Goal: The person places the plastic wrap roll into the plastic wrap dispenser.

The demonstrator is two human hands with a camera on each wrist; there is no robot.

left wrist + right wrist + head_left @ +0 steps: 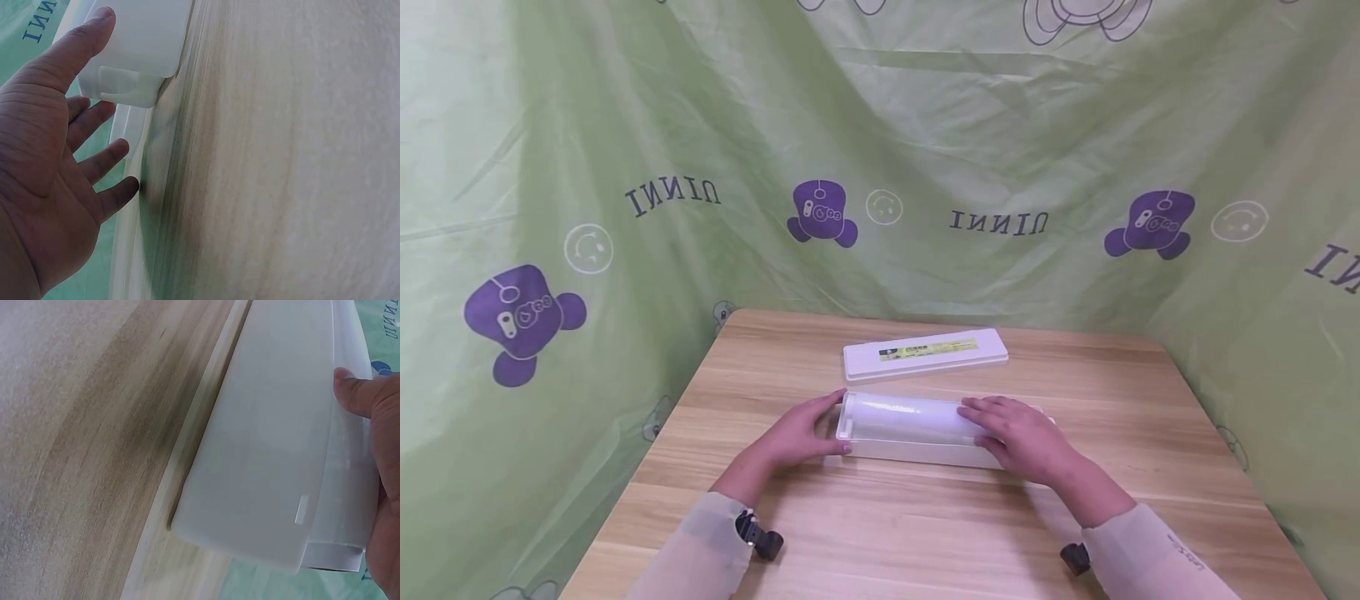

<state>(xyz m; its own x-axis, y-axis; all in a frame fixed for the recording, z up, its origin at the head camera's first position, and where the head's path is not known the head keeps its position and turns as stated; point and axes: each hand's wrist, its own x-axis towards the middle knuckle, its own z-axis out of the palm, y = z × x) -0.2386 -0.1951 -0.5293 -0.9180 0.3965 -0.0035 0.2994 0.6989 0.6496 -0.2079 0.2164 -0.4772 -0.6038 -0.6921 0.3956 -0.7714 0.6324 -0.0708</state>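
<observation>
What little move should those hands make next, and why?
Probably the right hand should gently ease the roll deeper into the white box: in the right wrist view, the roll shows above the box's rim, and the left hand is at the box's left end.

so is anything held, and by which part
Left hand holds the white box by its left end; right hand grips the roll near its right end.

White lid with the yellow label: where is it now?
In the head view, the lid lies on the far side of the table, just beyond the white box, before the green curtain.
</observation>
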